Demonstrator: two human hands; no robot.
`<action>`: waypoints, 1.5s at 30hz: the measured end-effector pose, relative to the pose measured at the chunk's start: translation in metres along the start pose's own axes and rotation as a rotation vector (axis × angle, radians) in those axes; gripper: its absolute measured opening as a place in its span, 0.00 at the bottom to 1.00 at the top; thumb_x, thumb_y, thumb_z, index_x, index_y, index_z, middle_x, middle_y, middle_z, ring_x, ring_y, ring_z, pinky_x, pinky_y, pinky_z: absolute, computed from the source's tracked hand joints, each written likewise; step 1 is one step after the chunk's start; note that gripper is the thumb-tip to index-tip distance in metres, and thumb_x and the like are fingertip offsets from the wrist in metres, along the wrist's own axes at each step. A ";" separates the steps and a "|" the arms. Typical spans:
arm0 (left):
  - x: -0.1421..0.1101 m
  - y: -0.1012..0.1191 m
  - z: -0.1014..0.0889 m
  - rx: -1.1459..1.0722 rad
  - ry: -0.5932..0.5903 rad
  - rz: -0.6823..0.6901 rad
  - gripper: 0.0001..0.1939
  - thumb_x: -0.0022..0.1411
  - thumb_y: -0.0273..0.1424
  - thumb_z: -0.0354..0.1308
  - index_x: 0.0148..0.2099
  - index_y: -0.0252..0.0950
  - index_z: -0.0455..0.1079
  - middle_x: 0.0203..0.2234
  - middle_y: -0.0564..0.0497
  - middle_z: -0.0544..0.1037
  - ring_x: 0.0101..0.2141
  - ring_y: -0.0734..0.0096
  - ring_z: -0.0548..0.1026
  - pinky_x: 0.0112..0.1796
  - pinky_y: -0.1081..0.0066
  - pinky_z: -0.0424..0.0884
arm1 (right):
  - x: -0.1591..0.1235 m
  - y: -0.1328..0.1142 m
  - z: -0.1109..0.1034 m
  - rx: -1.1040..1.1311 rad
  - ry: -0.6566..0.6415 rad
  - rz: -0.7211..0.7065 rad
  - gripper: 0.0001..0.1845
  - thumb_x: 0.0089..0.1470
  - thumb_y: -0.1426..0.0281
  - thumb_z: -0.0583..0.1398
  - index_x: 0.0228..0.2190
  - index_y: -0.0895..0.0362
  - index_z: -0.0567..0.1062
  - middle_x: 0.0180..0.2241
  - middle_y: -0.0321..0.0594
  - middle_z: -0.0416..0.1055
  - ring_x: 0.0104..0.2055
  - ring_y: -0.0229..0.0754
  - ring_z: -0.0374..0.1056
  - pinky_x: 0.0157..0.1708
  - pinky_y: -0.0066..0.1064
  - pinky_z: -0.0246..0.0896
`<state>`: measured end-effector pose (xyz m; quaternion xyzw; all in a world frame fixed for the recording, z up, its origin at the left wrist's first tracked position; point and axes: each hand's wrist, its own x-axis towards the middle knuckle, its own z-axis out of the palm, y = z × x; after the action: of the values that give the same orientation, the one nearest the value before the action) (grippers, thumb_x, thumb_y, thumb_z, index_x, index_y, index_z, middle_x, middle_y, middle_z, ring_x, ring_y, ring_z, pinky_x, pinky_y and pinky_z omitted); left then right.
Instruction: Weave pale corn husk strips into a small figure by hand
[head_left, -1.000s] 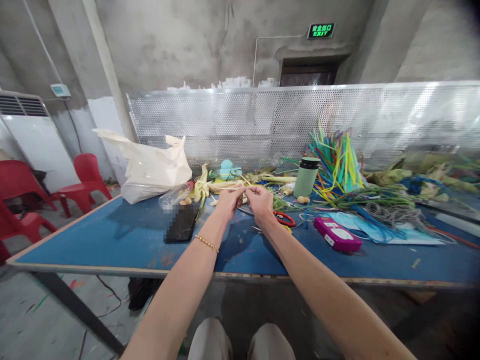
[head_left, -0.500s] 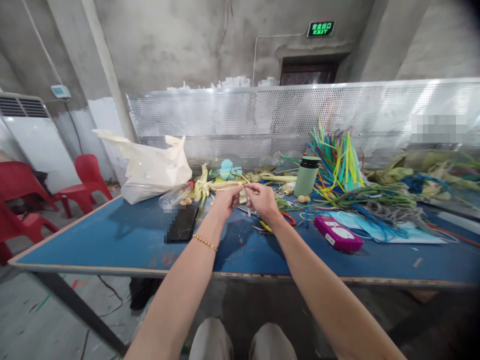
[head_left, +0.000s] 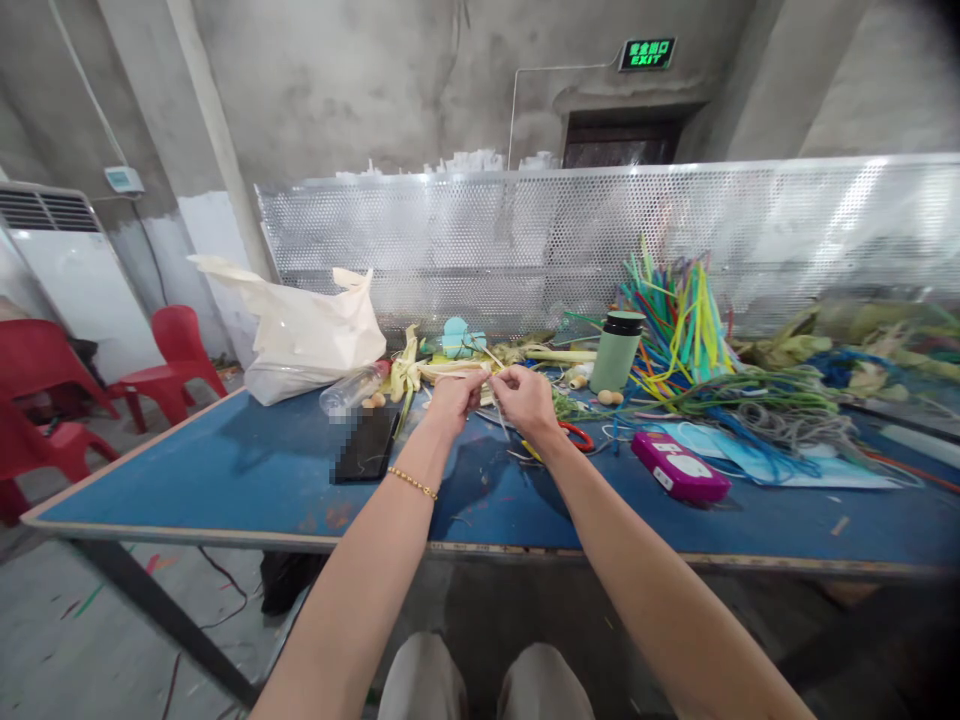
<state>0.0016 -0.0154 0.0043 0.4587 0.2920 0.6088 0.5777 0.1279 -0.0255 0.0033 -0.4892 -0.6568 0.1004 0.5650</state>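
Above the middle of the table, my left hand (head_left: pixel 456 400) and my right hand (head_left: pixel 526 402) meet almost fingertip to fingertip. Both are closed in a pinch on a thin pale strip (head_left: pixel 502 418), which looks like corn husk; one end dangles below the fingers. Much of the strip is hidden by my fingers. Just behind the hands lie pale yellow-green corn husks (head_left: pixel 406 368). Beside my right wrist are red-handled scissors (head_left: pixel 577 437), partly covered by my forearm.
A white plastic bag (head_left: pixel 315 330), a clear bottle (head_left: pixel 352 390) and a dark phone (head_left: pixel 367 450) are on the left. To the right stand a green flask (head_left: pixel 616 352), colourful pipe cleaners (head_left: pixel 686 320), a purple box (head_left: pixel 679 467), coiled cords (head_left: pixel 784 420) and blue masks (head_left: pixel 817 465).
Both hands stay pinched at nearly the same spot, with small finger movements. The dangling end of the strip has shifted slightly. The view has moved a little.
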 end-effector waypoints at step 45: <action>-0.004 -0.002 -0.007 0.303 -0.227 -0.064 0.20 0.41 0.28 0.76 0.16 0.33 0.66 0.10 0.54 0.64 0.15 0.80 0.59 0.20 0.74 0.47 | 0.009 0.006 -0.022 0.252 -0.286 -0.024 0.09 0.44 0.64 0.66 0.23 0.58 0.81 0.21 0.36 0.75 0.25 0.38 0.66 0.28 0.29 0.59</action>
<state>-0.0037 -0.0176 -0.0013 0.5967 0.3277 0.4836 0.5502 0.1510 -0.0250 0.0127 -0.3873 -0.7184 0.2438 0.5239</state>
